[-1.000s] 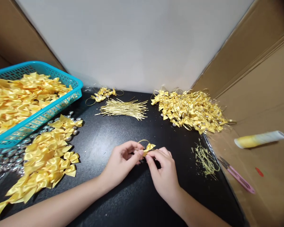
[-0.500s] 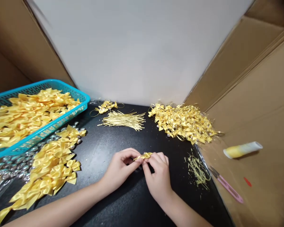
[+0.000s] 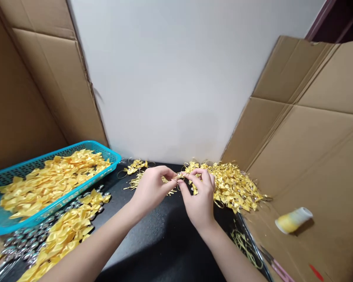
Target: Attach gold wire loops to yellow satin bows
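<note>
My left hand (image 3: 153, 186) and my right hand (image 3: 200, 197) meet above the black table, fingertips closed on a small yellow ribbon bow (image 3: 180, 176) with a shiny bit on it. Fingers cover most of the bow, so its cord is hard to make out. Behind my left hand, partly hidden, lies a bundle of cut gold cords (image 3: 134, 182). A heap of yellow bows with beads and cord loops (image 3: 235, 188) spreads behind and to the right of my right hand.
At left stands a turquoise basket (image 3: 115, 158) of yellow bows. Silvery beads (image 3: 23, 243) and loose bows (image 3: 67, 227) lie before it. On the right are cord scraps (image 3: 244, 246), pink-handled snips (image 3: 278, 268) and a yellow-white tube (image 3: 294, 220). Cardboard walls (image 3: 320, 137) flank the table.
Both hands have risen from the table with the bow still between them. The camera view has tilted upward, so the table sits lower in the picture.
</note>
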Demonstrator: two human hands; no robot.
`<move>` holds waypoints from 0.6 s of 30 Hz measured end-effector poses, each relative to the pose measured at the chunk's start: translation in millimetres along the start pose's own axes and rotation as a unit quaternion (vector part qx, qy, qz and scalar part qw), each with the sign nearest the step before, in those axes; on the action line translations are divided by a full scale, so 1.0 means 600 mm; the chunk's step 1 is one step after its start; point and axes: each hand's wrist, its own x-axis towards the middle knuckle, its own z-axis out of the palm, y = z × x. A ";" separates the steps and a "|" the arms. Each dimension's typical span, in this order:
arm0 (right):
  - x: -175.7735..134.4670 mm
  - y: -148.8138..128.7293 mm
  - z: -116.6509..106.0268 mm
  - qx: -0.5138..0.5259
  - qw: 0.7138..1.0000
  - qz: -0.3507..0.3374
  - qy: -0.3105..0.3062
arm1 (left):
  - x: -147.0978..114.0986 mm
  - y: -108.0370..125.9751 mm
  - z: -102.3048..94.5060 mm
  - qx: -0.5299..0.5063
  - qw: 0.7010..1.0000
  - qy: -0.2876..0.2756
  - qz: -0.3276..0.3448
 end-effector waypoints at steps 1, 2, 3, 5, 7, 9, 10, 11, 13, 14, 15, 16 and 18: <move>0.009 0.002 0.005 0.011 1.000 0.013 -0.004 | 0.005 0.006 -0.003 0.028 0.999 0.003 0.015; 0.016 0.005 0.009 0.027 0.999 0.027 -0.010 | 0.010 0.011 -0.005 0.056 0.998 0.005 0.029; 0.022 0.007 0.012 0.044 0.998 0.038 -0.016 | 0.014 0.015 -0.007 0.083 0.996 0.010 0.041; 0.033 0.011 0.019 0.076 0.995 0.059 -0.028 | 0.023 0.020 -0.007 0.127 0.990 0.024 0.053; 0.041 0.015 0.026 0.100 0.992 0.075 -0.029 | 0.031 0.023 -0.007 0.148 0.987 0.034 0.049; 0.044 0.019 0.035 0.121 0.989 0.087 -0.015 | 0.040 0.024 -0.007 0.144 0.988 0.029 0.041; 0.044 0.021 0.041 0.133 0.987 0.089 -0.004 | 0.044 0.022 -0.008 0.132 0.990 0.021 0.038; 0.042 0.023 0.047 0.146 0.985 0.090 0.008 | 0.047 0.020 -0.009 0.114 0.993 0.009 0.034; 0.034 0.028 0.058 0.169 0.981 0.088 0.026 | 0.052 0.013 -0.013 0.065 0.997 -0.028 0.023; 0.029 0.030 0.064 0.179 0.979 0.088 0.032 | 0.053 0.008 -0.015 0.040 0.998 -0.048 0.014; 0.023 0.032 0.068 0.188 0.978 0.090 0.035 | 0.054 0.003 -0.017 0.019 0.998 -0.067 0.004; 0.018 0.034 0.073 0.194 0.976 0.093 0.036 | 0.054 -0.001 -0.019 0.004 0.997 -0.081 -0.006; 0.008 0.037 0.079 0.200 0.974 0.098 0.036 | 0.054 -0.009 -0.023 -0.015 0.995 -0.099 -0.023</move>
